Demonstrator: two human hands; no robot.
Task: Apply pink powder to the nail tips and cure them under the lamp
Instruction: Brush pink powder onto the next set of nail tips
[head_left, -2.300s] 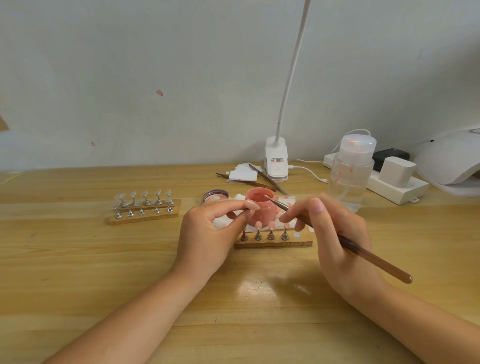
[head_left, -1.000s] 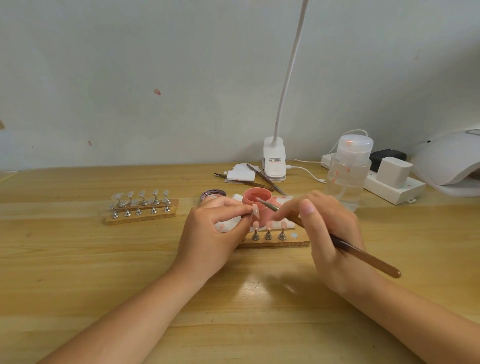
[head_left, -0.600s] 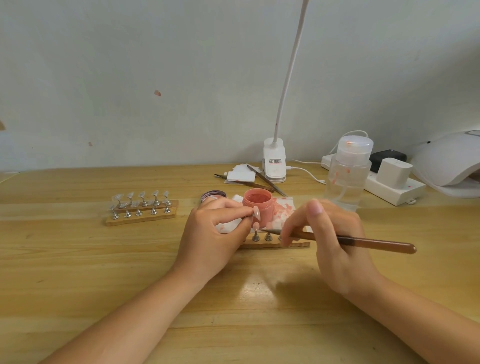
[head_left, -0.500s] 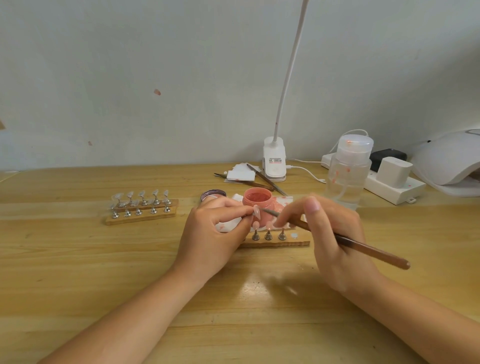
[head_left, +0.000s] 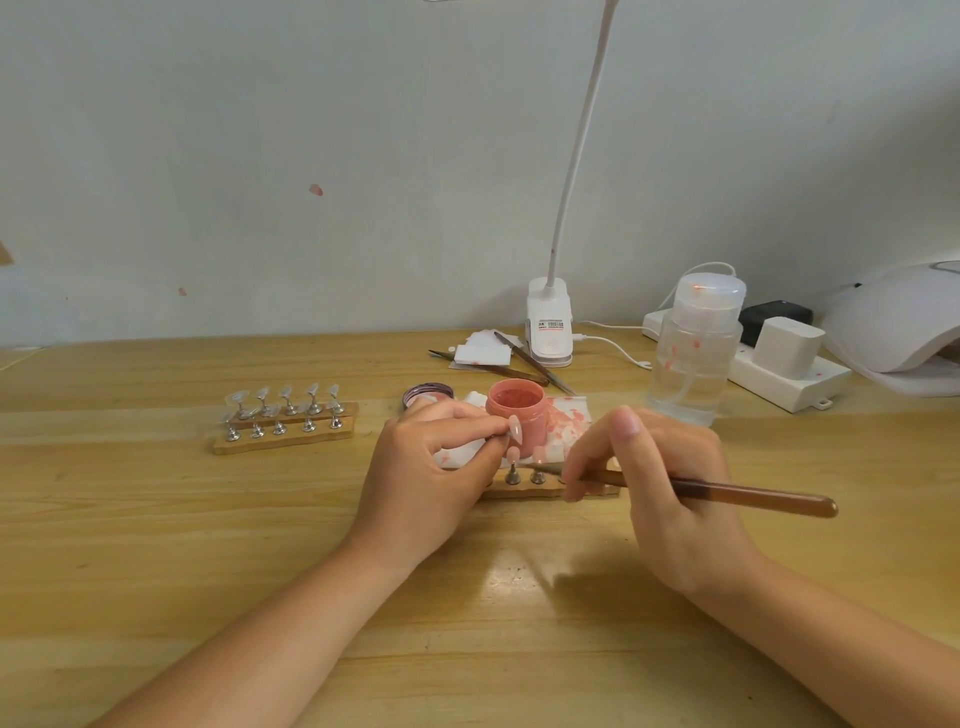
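Note:
An open jar of pink powder (head_left: 518, 415) stands on a stained white paper towel (head_left: 569, 422) mid-table. My left hand (head_left: 434, 475) pinches a nail tip on its small holder (head_left: 514, 429) in front of the jar. My right hand (head_left: 660, 478) grips a brown brush (head_left: 727, 493), held almost level, its tip pointing left low over the wooden stand (head_left: 540, 486). That stand carries metal holders with nail tips and is partly hidden by both hands. The white curing lamp (head_left: 901, 327) sits at the far right edge.
A second wooden stand with clear tips (head_left: 285, 421) lies to the left. Behind the jar are a small round pot (head_left: 428, 393), white pads and tools (head_left: 498, 358), a clip lamp base (head_left: 549, 327), a clear pump bottle (head_left: 693, 353) and a power strip (head_left: 784, 369).
My right hand lowered and levelled the brush: its tip dropped from beside the jar and held nail tip to just above the wooden stand. My left hand stayed put with the nail tip.

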